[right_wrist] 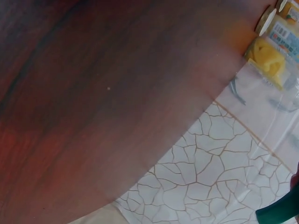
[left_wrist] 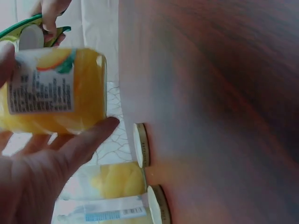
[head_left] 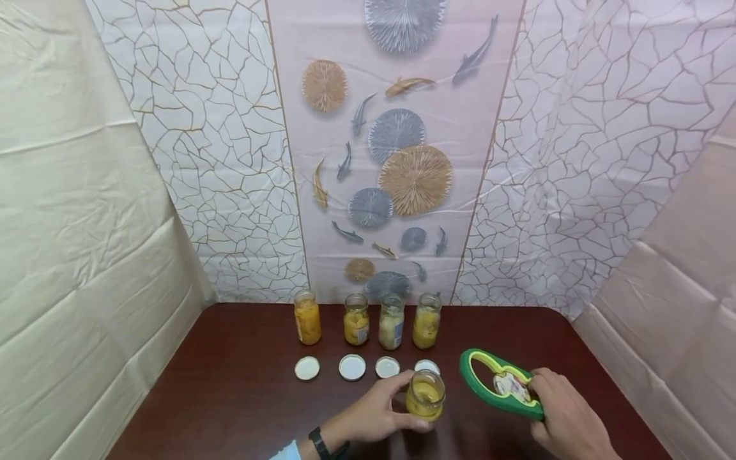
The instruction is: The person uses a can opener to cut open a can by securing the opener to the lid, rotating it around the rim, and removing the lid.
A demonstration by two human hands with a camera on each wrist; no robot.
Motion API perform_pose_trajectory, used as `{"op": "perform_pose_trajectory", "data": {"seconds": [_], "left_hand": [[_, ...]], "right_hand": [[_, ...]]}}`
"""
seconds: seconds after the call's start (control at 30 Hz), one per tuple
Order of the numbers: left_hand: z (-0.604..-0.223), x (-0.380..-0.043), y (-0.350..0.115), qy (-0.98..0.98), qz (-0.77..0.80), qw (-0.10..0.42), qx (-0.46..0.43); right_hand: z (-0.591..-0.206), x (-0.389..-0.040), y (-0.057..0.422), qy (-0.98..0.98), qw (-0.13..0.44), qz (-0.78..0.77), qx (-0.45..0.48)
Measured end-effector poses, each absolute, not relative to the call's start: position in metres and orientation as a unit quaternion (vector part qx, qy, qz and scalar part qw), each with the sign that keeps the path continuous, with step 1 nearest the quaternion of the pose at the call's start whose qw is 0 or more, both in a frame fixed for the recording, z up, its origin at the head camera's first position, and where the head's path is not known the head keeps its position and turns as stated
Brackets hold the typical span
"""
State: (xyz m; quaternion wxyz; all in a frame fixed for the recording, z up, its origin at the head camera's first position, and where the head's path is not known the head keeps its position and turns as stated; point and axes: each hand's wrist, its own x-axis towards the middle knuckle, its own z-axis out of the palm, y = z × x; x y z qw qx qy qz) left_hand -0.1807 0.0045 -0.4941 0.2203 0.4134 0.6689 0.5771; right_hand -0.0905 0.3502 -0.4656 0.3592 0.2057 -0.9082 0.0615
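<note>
My left hand [head_left: 374,412] grips a small glass jar [head_left: 425,397] of yellow fruit round its side, thumb and fingers on opposite sides. The jar's mouth is uncovered, and its printed label faces the left wrist camera. My right hand [head_left: 566,415] holds the handle end of a green jar opener [head_left: 506,402] with a yellow-green inner edge. A round lid [head_left: 510,386] sits within the opener, its patterned face showing in the head view. Only the opener's green end [right_wrist: 279,210] shows in the right wrist view, at the lower right corner.
Several uncovered fruit jars stand along the table's back edge, from an orange-filled jar [head_left: 307,322] to a yellow-filled one [head_left: 427,327]. Lids such as the leftmost lid [head_left: 307,368] lie inside-up before them. A patterned cloth [head_left: 230,160] hangs behind the dark red table [head_left: 230,396].
</note>
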Motion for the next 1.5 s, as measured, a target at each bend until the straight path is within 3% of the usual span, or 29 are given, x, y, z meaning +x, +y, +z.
{"op": "perform_pose_trajectory", "data": {"seconds": [0.23,0.6,1.07,1.5], "left_hand": [[-0.485,-0.189,0.027,0.725,0.559,0.162,0.368],[-0.475,-0.208,0.102,0.791,0.509,0.053,0.335],[-0.494,-0.249,0.161,0.807,0.476,0.057,0.344],[-0.503,-0.255,0.174,0.836,0.454,0.05,0.303]], "right_hand": [[-0.47,-0.085,0.345,-0.904,0.359,0.062,0.222],[-0.471,-0.085,0.345,-0.894,0.379,0.057,0.232],[-0.472,-0.085,0.345,-0.889,0.382,0.055,0.247],[-0.477,-0.087,0.347,-0.885,0.391,0.055,0.248]]}}
